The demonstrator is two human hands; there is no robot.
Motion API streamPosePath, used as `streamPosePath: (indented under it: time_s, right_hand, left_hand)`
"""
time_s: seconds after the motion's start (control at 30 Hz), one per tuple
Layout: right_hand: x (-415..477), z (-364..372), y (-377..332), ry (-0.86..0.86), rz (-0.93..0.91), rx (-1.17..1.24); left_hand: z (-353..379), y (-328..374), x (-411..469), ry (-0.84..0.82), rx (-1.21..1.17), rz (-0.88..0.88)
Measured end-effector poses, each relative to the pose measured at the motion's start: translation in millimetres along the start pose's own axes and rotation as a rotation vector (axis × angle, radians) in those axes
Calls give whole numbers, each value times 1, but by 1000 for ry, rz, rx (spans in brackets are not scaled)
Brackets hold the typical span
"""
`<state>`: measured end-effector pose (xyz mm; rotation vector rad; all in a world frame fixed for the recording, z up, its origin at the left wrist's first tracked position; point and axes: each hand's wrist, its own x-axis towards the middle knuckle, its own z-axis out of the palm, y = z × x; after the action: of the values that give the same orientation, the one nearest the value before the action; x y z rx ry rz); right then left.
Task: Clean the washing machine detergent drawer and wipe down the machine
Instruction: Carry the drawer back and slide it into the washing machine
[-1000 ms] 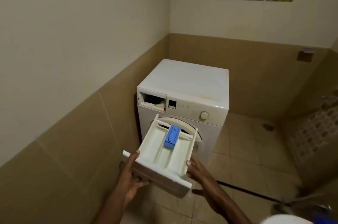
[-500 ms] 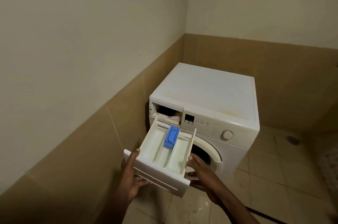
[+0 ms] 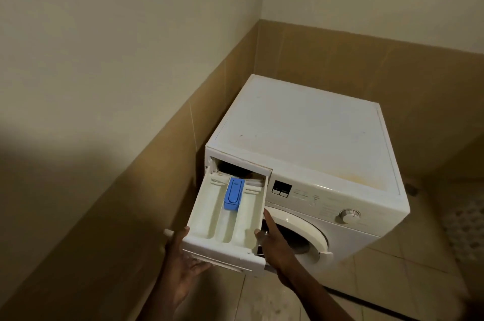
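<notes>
Your view is dim, yellow-tinted; soft shadow covers the wall (image 3: 39, 176) (the washing machine (image 3: 301, 132) looks palest).

drawer (image 3: 227, 218) looks like smooth white plastic with a blue plastic insert (image 3: 234, 193), washer (image 3: 301, 132) top's matt and a bit scuffed, tiles (image 3: 327, 64) matt tan

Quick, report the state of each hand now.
Left hand: grips the detergent drawer at its front left corner.
Right hand: grips the detergent drawer's right side.
</notes>
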<state>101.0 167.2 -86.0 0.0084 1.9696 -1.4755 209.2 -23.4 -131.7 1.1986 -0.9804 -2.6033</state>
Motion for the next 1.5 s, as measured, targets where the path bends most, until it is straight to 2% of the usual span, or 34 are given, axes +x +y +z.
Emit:
streamPosePath:
  time_s: [0.27, 0.8, 1.03, 1.5]
  right_hand:
    - [43, 9, 17, 8, 21, 23]
    - [74, 5, 19, -21, 65, 103]
    - [78, 11, 20, -22, 87, 103]
    - [92, 12, 10, 94, 78, 158]
  left_hand:
    - [-6, 2, 37, 81, -7, -47]
    - [2, 25, 78, 26, 28, -42]
    - [-2, 26, 86, 57, 71, -47]
    - [15, 28, 97, 104, 119, -25]
